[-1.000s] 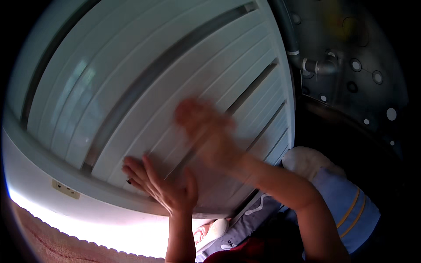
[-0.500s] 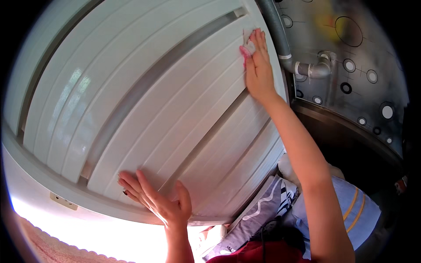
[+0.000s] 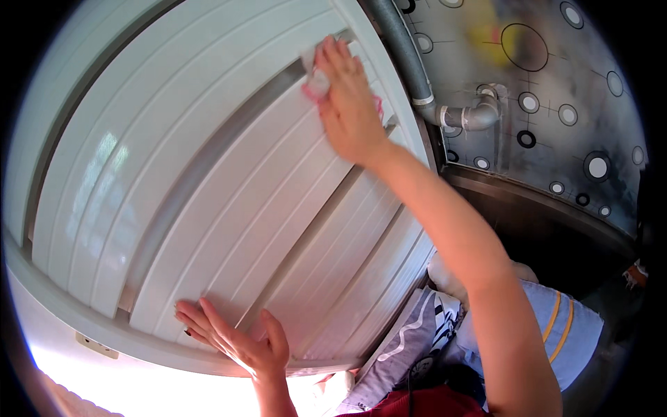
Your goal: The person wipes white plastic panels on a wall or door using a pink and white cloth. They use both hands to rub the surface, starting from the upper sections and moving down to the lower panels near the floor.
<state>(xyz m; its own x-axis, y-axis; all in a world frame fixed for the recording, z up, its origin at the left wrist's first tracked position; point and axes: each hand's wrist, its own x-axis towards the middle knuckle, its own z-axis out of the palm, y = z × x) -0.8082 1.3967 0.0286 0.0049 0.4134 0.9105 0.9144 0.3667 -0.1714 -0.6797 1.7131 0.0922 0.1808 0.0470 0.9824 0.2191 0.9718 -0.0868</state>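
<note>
Cloth [image 3: 316,83] bunched under right hand [image 3: 347,104], against panel [image 3: 208,174].

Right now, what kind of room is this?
Probably a bathroom or utility corner at home: a white panelled door, a grey drain pipe on a circle-patterned wall, and piled laundry below.

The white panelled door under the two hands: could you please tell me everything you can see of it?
The white panelled door fills most of the head view, its grooved boards and grey recessed strips running slantwise. The surface looks painted and glossy, catching window light. The left hand lies flat with spread fingers near its lower edge. The right hand presses a small white and pink cloth against its upper part. A grey pipe runs beside its right edge.
</note>
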